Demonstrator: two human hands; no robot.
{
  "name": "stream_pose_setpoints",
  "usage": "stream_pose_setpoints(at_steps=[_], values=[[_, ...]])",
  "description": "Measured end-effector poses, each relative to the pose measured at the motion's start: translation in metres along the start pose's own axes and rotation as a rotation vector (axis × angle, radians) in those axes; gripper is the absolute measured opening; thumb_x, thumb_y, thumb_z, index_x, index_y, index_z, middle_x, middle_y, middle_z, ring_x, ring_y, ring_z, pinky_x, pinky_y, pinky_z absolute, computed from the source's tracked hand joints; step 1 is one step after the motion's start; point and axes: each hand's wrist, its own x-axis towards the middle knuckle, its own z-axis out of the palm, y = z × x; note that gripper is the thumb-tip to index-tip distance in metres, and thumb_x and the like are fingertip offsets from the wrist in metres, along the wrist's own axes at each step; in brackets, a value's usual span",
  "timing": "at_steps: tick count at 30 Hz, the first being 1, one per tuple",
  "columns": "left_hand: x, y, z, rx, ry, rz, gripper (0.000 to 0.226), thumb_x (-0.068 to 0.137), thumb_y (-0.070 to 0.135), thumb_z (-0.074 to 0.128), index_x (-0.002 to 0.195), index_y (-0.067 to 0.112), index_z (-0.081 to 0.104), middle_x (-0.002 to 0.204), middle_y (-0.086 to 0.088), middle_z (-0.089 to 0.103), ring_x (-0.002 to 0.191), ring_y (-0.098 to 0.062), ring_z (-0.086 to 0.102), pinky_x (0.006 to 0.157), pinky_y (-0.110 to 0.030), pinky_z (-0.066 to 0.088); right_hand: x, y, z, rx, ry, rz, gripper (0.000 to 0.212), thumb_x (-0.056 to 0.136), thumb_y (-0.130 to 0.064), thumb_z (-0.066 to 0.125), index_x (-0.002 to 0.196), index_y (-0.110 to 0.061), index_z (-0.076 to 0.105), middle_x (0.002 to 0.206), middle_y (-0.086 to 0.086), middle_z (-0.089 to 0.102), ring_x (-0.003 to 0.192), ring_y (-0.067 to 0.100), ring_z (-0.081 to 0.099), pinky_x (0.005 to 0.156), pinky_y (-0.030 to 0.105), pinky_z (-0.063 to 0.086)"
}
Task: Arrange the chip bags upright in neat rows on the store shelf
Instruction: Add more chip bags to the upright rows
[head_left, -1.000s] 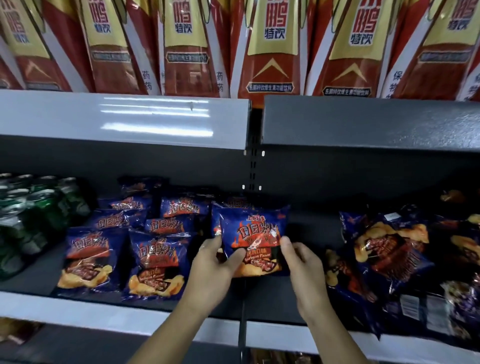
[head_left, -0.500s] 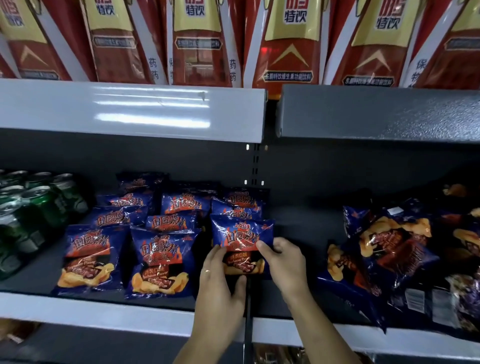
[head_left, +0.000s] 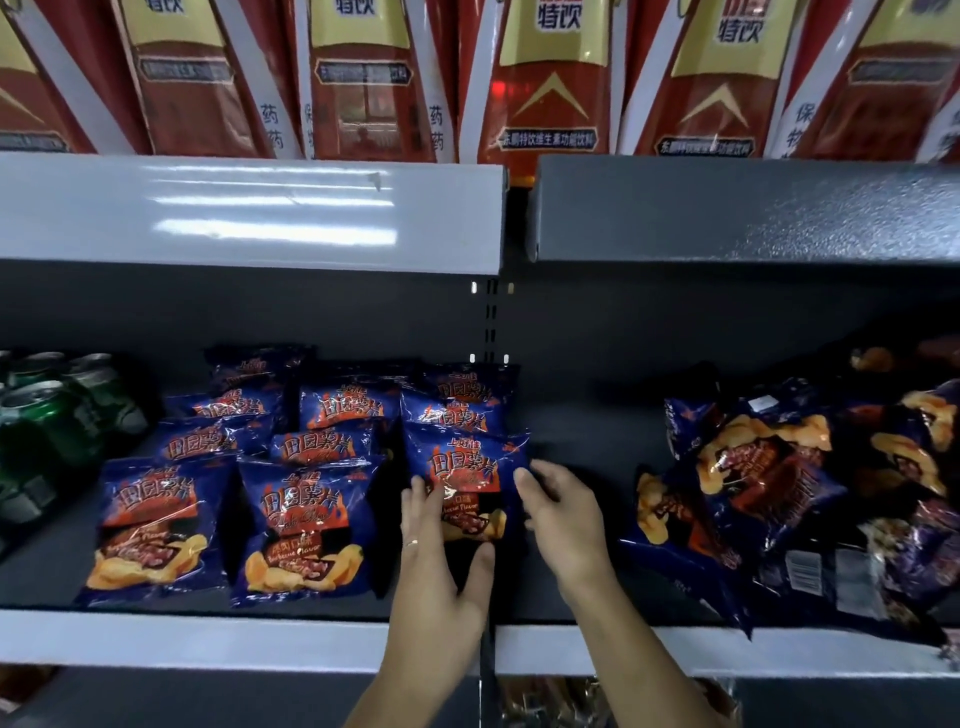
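A blue chip bag (head_left: 467, 478) is held upright at the front of the third row on the grey shelf (head_left: 249, 636). It is gripped from both sides. The left hand (head_left: 441, 561) is pressed flat on the bag's left side, with the thumb tucked under the bottom edge. A thin ring (head_left: 411, 543) is seen on one finger. The right hand (head_left: 561, 514) is curled around the bag's right edge, with the fingertips on the front of the bag.

Just behind the held bag, two more blue bags (head_left: 457, 405) are stood in the same row. To the left, two other rows of the same blue bags (head_left: 306, 525) are lined up, all upright and close together. Green cans (head_left: 47, 410) are packed at the far left of the shelf.

On the right part of the shelf, well apart from the rows, a messy pile of bigger dark bags (head_left: 789, 488) is seen. These bags are tipped over and laid on top of each other.

On the shelf above, tall red and yellow packs (head_left: 550, 78) are lined up side by side.
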Motion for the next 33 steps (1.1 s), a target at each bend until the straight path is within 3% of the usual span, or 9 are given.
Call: stream_pose_setpoints(at_steps=[3, 5, 7, 12, 20, 23, 26, 29, 33], values=[[-0.007, 0.003, 0.000, 0.030, 0.039, 0.161, 0.059, 0.092, 0.016, 0.063, 0.140, 0.039, 0.036, 0.156, 0.021, 0.029, 0.146, 0.001, 0.021, 0.117, -0.020, 0.022, -0.011, -0.005, -0.013, 0.055, 0.069, -0.068, 0.031, 0.098, -0.022, 0.062, 0.129, -0.023, 0.065, 0.122, -0.006, 0.069, 0.112, 0.010, 0.065, 0.102, 0.042, 0.054], [-0.005, 0.010, 0.002, 0.006, 0.050, 0.167, 0.035, 0.093, 0.019, 0.062, 0.123, 0.035, 0.055, 0.129, 0.028, 0.053, 0.123, 0.005, 0.050, 0.102, -0.016, 0.041, -0.018, -0.010, -0.024, 0.071, 0.106, -0.130, 0.028, 0.098, -0.015, 0.061, 0.124, -0.024, 0.067, 0.114, -0.009, 0.071, 0.108, 0.006, 0.066, 0.099, 0.041, 0.056], [0.003, 0.023, 0.008, -0.050, 0.000, 0.112, 0.018, 0.094, 0.018, 0.063, 0.105, 0.032, 0.062, 0.107, 0.026, 0.062, 0.102, 0.002, 0.060, 0.084, -0.016, 0.048, -0.025, -0.017, -0.039, 0.112, 0.143, -0.171, 0.025, 0.097, -0.010, 0.061, 0.113, -0.028, 0.070, 0.106, -0.009, 0.072, 0.101, 0.007, 0.068, 0.090, 0.038, 0.060], [0.029, 0.066, 0.041, -0.096, -0.199, 0.103, 0.002, 0.094, 0.028, 0.062, 0.094, 0.028, 0.064, 0.090, 0.012, 0.066, 0.089, -0.003, 0.060, 0.074, -0.011, 0.043, -0.037, -0.037, -0.095, 0.263, 0.220, -0.220, 0.024, 0.098, -0.002, 0.057, 0.103, -0.021, 0.070, 0.089, 0.003, 0.071, 0.074, 0.010, 0.067, 0.061, 0.023, 0.057], [0.086, 0.121, 0.146, 0.183, -0.496, 0.030, 0.059, 0.078, 0.070, 0.059, 0.117, 0.025, 0.059, 0.117, 0.007, 0.065, 0.108, -0.014, 0.062, 0.097, -0.036, 0.049, -0.048, -0.032, -0.181, 0.331, 0.418, -0.192, 0.023, 0.099, 0.000, 0.053, 0.098, -0.014, 0.071, 0.089, 0.010, 0.073, 0.074, 0.019, 0.068, 0.063, 0.031, 0.058], [0.102, 0.130, 0.175, 0.256, -0.563, -0.109, 0.067, 0.069, 0.083, 0.050, 0.103, 0.027, 0.061, 0.101, 0.005, 0.070, 0.102, -0.019, 0.064, 0.098, -0.043, 0.047, -0.051, -0.030, -0.203, 0.381, 0.455, -0.159, 0.022, 0.099, 0.000, 0.052, 0.099, -0.012, 0.071, 0.086, 0.009, 0.072, 0.073, 0.019, 0.068, 0.061, 0.027, 0.058], [0.106, 0.135, 0.188, 0.315, -0.563, -0.107, 0.051, 0.075, 0.073, 0.059, 0.094, 0.026, 0.063, 0.087, 0.007, 0.071, 0.096, -0.019, 0.065, 0.099, -0.043, 0.044, -0.053, -0.027, -0.216, 0.415, 0.454, -0.148, 0.024, 0.099, 0.001, 0.050, 0.099, -0.013, 0.070, 0.087, 0.010, 0.071, 0.072, 0.018, 0.067, 0.061, 0.024, 0.056], [0.106, 0.142, 0.187, 0.164, -0.539, -0.159, 0.044, 0.084, 0.045, 0.072, 0.116, 0.017, 0.063, 0.110, -0.002, 0.071, 0.093, -0.018, 0.064, 0.092, -0.033, 0.049, -0.052, -0.023, -0.222, 0.415, 0.409, -0.140, 0.022, 0.100, 0.000, 0.051, 0.100, -0.013, 0.069, 0.087, 0.010, 0.070, 0.075, 0.020, 0.067, 0.064, 0.025, 0.057], [0.101, 0.146, 0.167, -0.094, -0.413, -0.161, 0.023, 0.087, 0.034, 0.071, 0.097, 0.013, 0.067, 0.093, -0.005, 0.073, 0.091, -0.024, 0.069, 0.086, -0.041, 0.053, -0.047, -0.018, -0.218, 0.399, 0.339, -0.136, 0.016, 0.099, -0.002, 0.054, 0.095, -0.010, 0.068, 0.082, 0.009, 0.068, 0.068, 0.018, 0.064, 0.063, 0.030, 0.057]])
